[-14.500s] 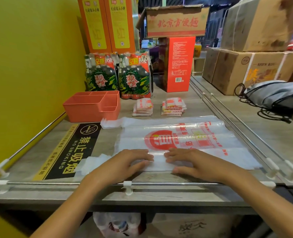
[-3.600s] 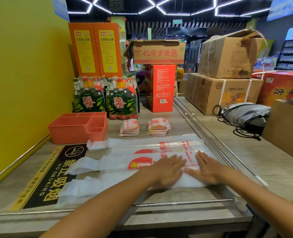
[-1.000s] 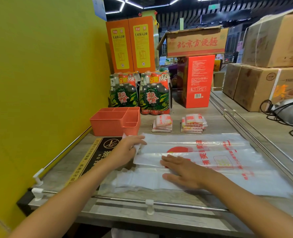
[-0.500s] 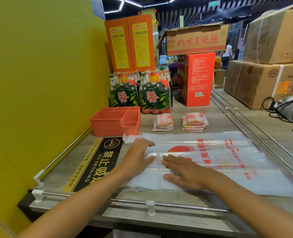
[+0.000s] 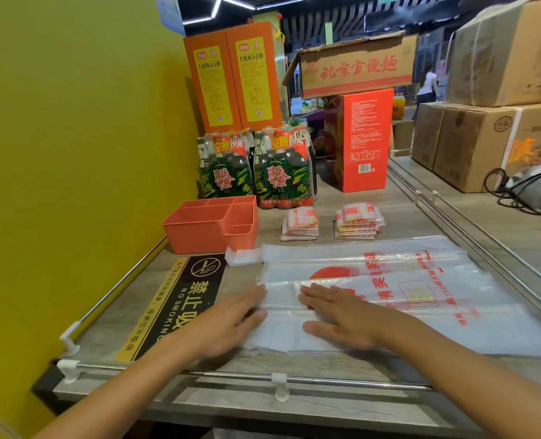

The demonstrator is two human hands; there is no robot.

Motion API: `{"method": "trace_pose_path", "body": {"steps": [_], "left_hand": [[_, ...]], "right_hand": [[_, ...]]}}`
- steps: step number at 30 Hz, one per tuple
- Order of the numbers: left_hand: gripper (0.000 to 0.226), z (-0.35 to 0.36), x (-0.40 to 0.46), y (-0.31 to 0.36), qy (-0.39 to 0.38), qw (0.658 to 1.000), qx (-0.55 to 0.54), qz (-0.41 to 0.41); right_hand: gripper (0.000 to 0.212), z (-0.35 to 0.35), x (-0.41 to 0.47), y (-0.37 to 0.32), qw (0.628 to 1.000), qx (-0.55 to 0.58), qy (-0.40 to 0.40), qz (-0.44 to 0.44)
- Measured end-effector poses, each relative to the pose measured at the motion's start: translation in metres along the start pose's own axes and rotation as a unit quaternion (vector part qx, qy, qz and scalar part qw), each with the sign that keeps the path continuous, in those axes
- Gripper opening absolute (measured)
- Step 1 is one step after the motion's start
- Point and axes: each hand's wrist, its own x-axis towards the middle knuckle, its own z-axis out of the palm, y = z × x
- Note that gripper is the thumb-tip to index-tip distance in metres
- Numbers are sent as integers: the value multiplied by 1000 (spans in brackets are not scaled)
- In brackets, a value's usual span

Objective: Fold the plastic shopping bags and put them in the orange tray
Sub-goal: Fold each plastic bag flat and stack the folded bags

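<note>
Plastic shopping bag (image 5: 389, 280) spread flat on desk (image 5: 373, 204), just in front of orange tray (image 5: 199, 229). Left hand (image 5: 228, 321) and right hand (image 5: 342, 315) pressed flat on bag's near left part, fingers straight, grasping nothing. Two stacks of folded bags (image 5: 300, 224) (image 5: 359, 221) just right of tray. No-smoking sign (image 5: 180, 299) in front of tray.

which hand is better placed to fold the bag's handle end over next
Left. The left hand lies flat at the plastic bag's left edge, nearest the handle end by the orange tray. The right hand presses the bag's middle and can pin it meanwhile.
</note>
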Motion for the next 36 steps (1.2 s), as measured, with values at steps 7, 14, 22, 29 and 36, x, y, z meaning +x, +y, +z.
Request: {"method": "trace_pose_path", "body": {"steps": [7, 14, 22, 29, 36], "left_hand": [[65, 1, -1, 10, -94, 996, 2, 13], [60, 6, -3, 11, -69, 997, -32, -18], [61, 4, -7, 11, 14, 996, -59, -65], [56, 5, -2, 1, 118, 964, -222, -90], [49, -7, 7, 14, 181, 907, -365, -109]], "right_hand": [[73, -2, -2, -4, 1000, -3, 14, -2], [69, 1, 7, -9, 999, -23, 31, -36], [72, 6, 11, -6, 998, -36, 41, -32], [69, 3, 9, -9, 998, -37, 34, -36], [70, 3, 8, -8, 998, -30, 36, -42]]}}
